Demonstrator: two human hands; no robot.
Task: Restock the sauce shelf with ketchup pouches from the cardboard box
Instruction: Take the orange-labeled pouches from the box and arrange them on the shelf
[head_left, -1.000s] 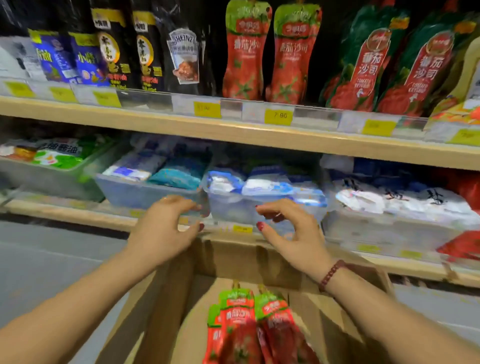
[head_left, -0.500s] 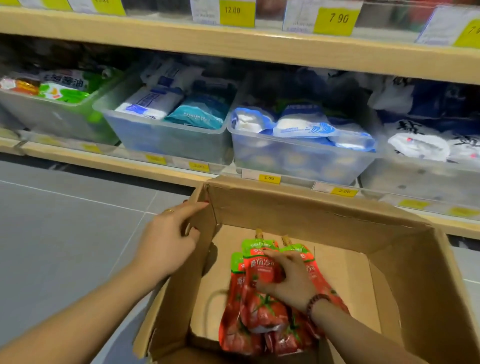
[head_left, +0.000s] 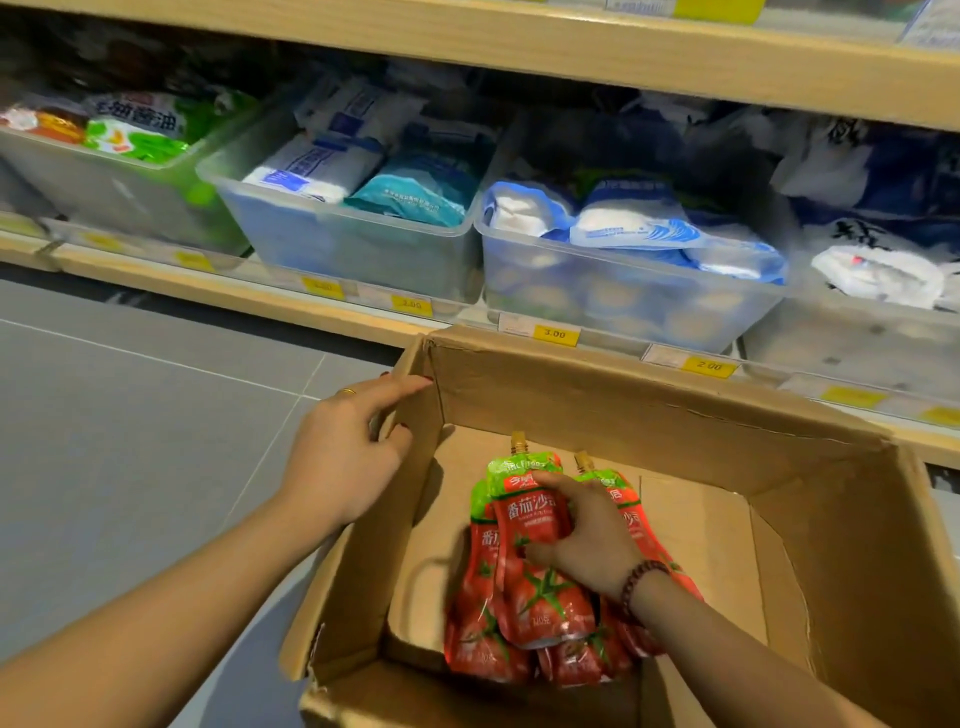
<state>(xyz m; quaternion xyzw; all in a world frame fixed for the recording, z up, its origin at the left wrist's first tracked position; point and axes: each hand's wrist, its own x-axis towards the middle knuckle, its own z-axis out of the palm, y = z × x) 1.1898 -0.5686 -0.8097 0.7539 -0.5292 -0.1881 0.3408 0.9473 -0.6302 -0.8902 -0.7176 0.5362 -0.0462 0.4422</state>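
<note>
An open cardboard box (head_left: 649, 415) sits on the floor in front of the lower shelf. On its bottom lies a small pile of red and green ketchup pouches (head_left: 540, 597) with gold caps. My right hand (head_left: 582, 535) reaches down into the box, its fingers curled around the top ketchup pouch (head_left: 530, 514). My left hand (head_left: 348, 457) rests on the box's left flap (head_left: 410, 400), fingers along its upper edge. The sauce shelf with hanging ketchup is out of the frame above.
Clear plastic bins (head_left: 363, 244) of white and blue packets line the lower wooden shelf (head_left: 234, 296), with yellow price tags along its edge. Grey tiled floor (head_left: 130, 441) lies to the left of the box. The box's right wall (head_left: 883, 545) stands tall.
My view dropped from the upper shelf to the box. My right hand went down into the box onto the pouches and closed around the top one; my left hand moved to the box flap.
</note>
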